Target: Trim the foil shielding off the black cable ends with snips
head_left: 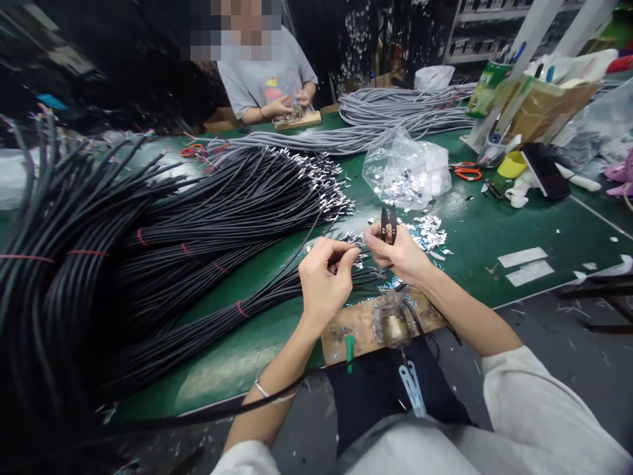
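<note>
My right hand (403,254) is closed around small black thread snips (388,224), whose two blades point up and stand slightly apart. Close to its left, my left hand (326,280) is pinched, thumb against forefinger; what lies between the fingertips is too small to name. Under and behind the hands, bundled black cables (277,287) end in stripped white and blue tips. Below my right hand, a metal piece (394,326) sits on a wooden board (341,336) at the table's front edge, with a green clip (350,349) beside it.
Large black cable bundles (222,224) cover the left. Beyond the hands are a clear bag of scraps (408,175), orange-handled scissors (467,171) and grey cable coils (395,112). A phone (545,170) lies at right. Across the green table (475,251) sits a person (267,72).
</note>
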A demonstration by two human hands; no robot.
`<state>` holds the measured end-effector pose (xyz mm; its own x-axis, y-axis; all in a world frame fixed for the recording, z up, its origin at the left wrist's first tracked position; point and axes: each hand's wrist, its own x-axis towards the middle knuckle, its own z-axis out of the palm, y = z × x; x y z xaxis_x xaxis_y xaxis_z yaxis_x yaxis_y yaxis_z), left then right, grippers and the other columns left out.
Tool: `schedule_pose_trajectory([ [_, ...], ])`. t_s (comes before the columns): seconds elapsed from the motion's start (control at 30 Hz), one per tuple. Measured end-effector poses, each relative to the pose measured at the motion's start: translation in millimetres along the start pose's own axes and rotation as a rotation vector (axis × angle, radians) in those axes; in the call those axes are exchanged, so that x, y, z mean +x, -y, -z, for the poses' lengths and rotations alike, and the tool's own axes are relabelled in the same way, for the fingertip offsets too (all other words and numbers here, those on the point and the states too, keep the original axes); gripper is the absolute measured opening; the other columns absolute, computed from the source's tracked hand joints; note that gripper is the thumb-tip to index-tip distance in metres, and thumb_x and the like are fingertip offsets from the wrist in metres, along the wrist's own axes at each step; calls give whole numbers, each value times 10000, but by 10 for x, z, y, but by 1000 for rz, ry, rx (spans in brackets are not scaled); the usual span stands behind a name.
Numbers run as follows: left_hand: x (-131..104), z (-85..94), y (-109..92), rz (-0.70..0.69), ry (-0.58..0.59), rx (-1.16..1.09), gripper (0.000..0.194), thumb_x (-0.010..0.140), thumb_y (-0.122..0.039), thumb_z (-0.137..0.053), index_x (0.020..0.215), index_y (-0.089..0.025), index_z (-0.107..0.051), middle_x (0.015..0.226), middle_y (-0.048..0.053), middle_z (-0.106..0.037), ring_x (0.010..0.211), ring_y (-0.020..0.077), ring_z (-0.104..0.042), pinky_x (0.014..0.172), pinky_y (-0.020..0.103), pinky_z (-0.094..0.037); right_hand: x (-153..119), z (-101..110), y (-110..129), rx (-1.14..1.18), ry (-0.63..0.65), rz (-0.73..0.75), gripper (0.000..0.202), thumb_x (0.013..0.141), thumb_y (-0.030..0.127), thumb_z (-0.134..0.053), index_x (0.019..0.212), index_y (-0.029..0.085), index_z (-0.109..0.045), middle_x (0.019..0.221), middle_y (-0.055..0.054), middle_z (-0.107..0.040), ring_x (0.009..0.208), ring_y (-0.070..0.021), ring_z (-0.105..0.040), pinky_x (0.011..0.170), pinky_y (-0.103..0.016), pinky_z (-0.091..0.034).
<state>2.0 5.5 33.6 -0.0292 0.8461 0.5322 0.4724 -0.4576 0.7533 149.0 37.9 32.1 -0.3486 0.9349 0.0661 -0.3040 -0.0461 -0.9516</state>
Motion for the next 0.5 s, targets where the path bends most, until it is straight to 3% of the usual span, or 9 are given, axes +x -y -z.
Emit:
schedule_pose_trajectory([
  [0.1,17,-1,40,13,58,0,216,870,-292,-540,706,-172,-612,663,5,-581,610,112,-507,567,242,-375,-18,-20,6,-114,69,54,332,728,477,-678,722,201,-494,492,104,-297,410,-54,-230,395,-229,-177],
  [0.17,23,3,50,46,134,-16,293,894,-321,-496,669,-170,-605,595,-5,-553,540,102,-465,525,242,-341,-33,-27,24,-366,-10,252,230,783,366,-637,708,200,-497,555,63,-385,487,-79,-336,457,-241,-274],
  [0.23,21,7,46,73,182,-19,344,904,-340,-473,633,-167,-593,534,-18,-513,480,91,-406,486,245,-297,-37,2,46,-652,-165,479,138,791,211,-602,697,196,-502,667,19,-467,616,-107,-425,566,-264,-349],
  [0.3,15,13,32,74,175,-20,359,904,-342,-470,615,-163,-584,524,-21,-509,464,84,-380,479,244,-282,-24,78,71,-802,-345,607,118,798,137,-551,710,198,-501,724,1,-487,679,-124,-451,627,-281,-370],
  [0.4,11,29,21,80,121,-50,348,896,-341,-485,623,-156,-592,558,-12,-546,483,82,-406,490,228,-301,11,218,111,-698,-693,632,125,863,227,-516,741,200,-506,673,14,-459,607,-115,-434,589,-276,-364],
  [0.43,13,35,23,82,105,-59,340,893,-343,-492,632,-154,-601,567,-9,-555,491,83,-420,494,223,-310,19,244,121,-676,-723,603,152,876,282,-524,753,194,-526,673,13,-476,602,-113,-442,587,-276,-365],
  [0.5,23,50,34,69,88,-66,324,886,-344,-505,653,-151,-622,578,-5,-568,509,88,-447,501,216,-326,23,241,126,-695,-494,508,292,892,387,-510,694,180,-566,641,7,-511,594,-110,-467,574,-272,-363],
])
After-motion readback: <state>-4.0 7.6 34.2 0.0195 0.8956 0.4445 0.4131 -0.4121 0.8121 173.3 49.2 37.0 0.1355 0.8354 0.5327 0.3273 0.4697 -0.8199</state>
